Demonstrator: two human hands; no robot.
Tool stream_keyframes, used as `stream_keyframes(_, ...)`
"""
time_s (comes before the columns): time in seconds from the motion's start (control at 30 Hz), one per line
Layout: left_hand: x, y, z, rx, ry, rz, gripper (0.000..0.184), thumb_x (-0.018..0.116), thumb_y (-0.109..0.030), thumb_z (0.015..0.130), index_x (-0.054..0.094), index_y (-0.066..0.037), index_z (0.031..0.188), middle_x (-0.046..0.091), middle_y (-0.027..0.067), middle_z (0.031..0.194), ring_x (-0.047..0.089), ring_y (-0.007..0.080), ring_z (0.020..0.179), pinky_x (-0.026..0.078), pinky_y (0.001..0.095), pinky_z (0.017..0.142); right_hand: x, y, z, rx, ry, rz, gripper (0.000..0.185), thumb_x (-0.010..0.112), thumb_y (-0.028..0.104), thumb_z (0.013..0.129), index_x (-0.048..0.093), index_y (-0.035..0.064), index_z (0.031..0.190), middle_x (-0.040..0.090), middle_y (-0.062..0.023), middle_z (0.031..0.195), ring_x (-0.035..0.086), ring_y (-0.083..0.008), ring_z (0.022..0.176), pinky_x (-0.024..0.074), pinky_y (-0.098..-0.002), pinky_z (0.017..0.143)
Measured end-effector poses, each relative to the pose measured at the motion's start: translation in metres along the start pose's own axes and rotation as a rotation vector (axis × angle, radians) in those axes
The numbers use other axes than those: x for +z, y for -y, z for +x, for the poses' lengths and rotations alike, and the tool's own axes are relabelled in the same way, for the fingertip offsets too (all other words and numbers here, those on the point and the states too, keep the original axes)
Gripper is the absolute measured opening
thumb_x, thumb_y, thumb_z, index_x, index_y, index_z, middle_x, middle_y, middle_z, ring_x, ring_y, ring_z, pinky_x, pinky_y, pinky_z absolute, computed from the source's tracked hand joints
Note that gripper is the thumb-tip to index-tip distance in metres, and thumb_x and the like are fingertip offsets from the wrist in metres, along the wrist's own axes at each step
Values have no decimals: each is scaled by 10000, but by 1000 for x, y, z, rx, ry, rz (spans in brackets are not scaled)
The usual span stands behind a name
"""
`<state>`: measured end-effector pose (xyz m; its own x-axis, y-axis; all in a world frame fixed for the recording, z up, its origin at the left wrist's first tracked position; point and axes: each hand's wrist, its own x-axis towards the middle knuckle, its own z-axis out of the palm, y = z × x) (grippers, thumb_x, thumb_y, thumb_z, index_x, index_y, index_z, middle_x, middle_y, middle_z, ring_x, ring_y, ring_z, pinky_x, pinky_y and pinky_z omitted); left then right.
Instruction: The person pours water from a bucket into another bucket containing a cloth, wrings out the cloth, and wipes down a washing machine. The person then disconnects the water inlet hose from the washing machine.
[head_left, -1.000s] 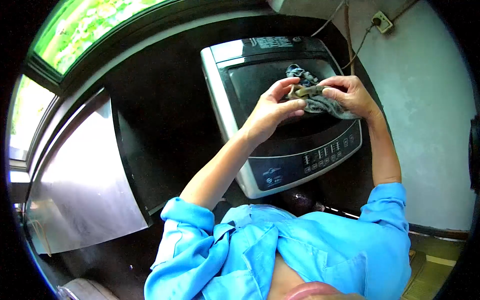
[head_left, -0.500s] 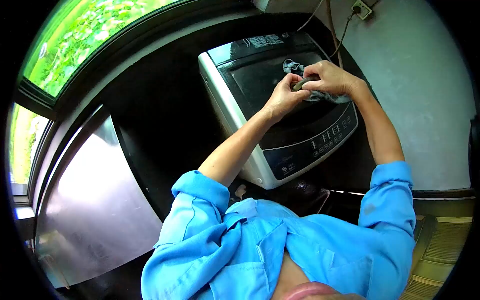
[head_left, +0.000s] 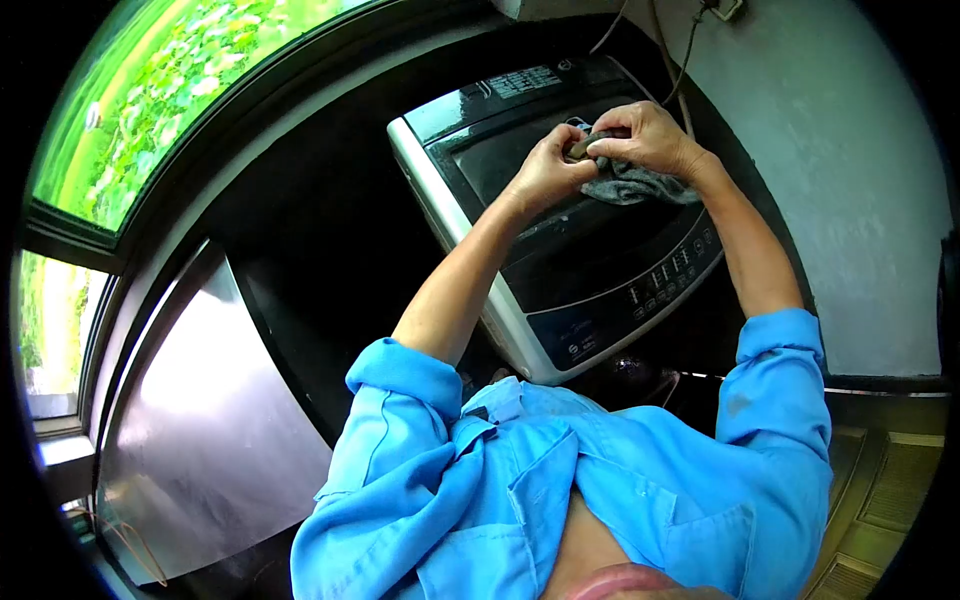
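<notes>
Over the lid of a top-loading washing machine (head_left: 560, 245), both my hands are together, fingers closed. Pinched between them is a small dark olive, curved thing (head_left: 578, 149), its kind unclear and much of it hidden by fingers. My left hand (head_left: 550, 168) grips its near left end. My right hand (head_left: 652, 138) is closed on the other end, thumb and fingers pressed together. Under my right hand lies a crumpled grey cloth (head_left: 640, 187), partly covered by that hand. Whether the cloth joins the olive thing cannot be made out.
The machine's control panel (head_left: 660, 280) faces me. Behind it a hose (head_left: 672, 65) and a cord run up the pale wall (head_left: 850, 190) towards a socket (head_left: 728, 10). A shiny metal panel (head_left: 215, 420) stands at left, below windows (head_left: 170, 100).
The view has shifted a little. My hands stay closed on the olive thing and sit slightly higher and further left over the lid. More of the grey cloth shows below my right hand.
</notes>
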<state>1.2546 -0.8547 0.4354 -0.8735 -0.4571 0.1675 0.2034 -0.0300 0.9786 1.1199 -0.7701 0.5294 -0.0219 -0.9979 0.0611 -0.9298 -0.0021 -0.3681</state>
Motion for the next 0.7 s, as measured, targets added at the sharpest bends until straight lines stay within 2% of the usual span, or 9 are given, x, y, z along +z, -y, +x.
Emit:
stream_keyframes(0.03, 4, 3, 4, 167, -157, 247, 281, 611, -144, 710, 508, -28, 945, 498, 3, 692, 447, 63, 557, 356, 194, 492, 0, -2, 2, -1, -12, -68, 228, 662, 217, 717, 645, 15, 819, 620, -70, 708, 569, -140, 634, 448, -262, 608)
stream_keyframes(0.13, 4, 2, 10, 133, -218, 330, 283, 604, -146, 712, 510, -31, 953, 507, 8, 713, 450, 71, 554, 364, 207, 484, 3, -6, 5, 23, -71, -39, 228, 661, 224, 720, 646, 17, 815, 619, -73, 706, 569, -145, 629, 448, -262, 604)
stream_keyframes(0.2, -12, -8, 8, -231, 120, -167, 318, 622, -149, 722, 478, -50, 989, 486, -11, 696, 422, 39, 534, 327, 175, 436, 4, -9, 3, 0, -74, -25, 223, 665, 217, 718, 648, 16, 813, 620, -67, 706, 567, -136, 630, 447, -261, 603)
stream_keyframes(0.27, -22, -9, 2, -263, 309, -407, 312, 616, -136, 727, 458, -61, 985, 465, -21, 684, 408, 28, 512, 301, 145, 412, 0, -8, 2, -68, 6, 122, 215, 671, 205, 718, 650, 17, 818, 620, -57, 707, 563, -126, 630, 446, -259, 597)
stream_keyframes(0.47, -34, 4, 10, -360, 624, -648, 314, 614, -132, 737, 450, -72, 997, 477, -4, 720, 411, 35, 489, 339, 145, 379, 4, -12, 2, -170, 49, 189, 188, 664, 170, 730, 649, 13, 833, 618, -51, 724, 563, -111, 668, 449, -244, 614)
stream_keyframes(0.57, -28, 1, 12, -293, 608, -667, 340, 624, -157, 757, 446, -72, 1033, 501, 15, 771, 468, 53, 534, 403, 159, 427, -2, -14, 4, -43, 88, 207, 175, 659, 158, 737, 647, 10, 829, 617, -47, 721, 551, -100, 657, 448, -244, 607)
stream_keyframes(0.6, -21, -1, 11, -299, 614, -661, 340, 624, -157, 757, 446, -72, 1033, 501, 15, 771, 468, 53, 534, 403, 159, 427, -4, -19, 7, -134, -13, 137, 173, 656, 158, 743, 645, 9, 829, 614, -41, 705, 544, -94, 627, 448, -245, 596)
stream_keyframes(0.67, -6, -5, 7, -116, -16, -558, 371, 648, -150, 755, 432, -48, 1038, 518, 44, 822, 524, 88, 664, 440, 182, 513, -8, -26, 11, -43, -53, 81, 199, 656, 193, 744, 644, 11, 825, 615, -42, 687, 550, -99, 613, 451, -244, 595)
stream_keyframes(0.7, -3, -4, 7, 33, -146, -407, 393, 640, -156, 781, 403, -43, 1073, 517, 55, 883, 550, 105, 734, 473, 203, 571, -8, -26, 13, -48, -78, -3, 231, 651, 239, 745, 646, 21, 820, 616, -48, 674, 557, -108, 613, 451, -247, 596)
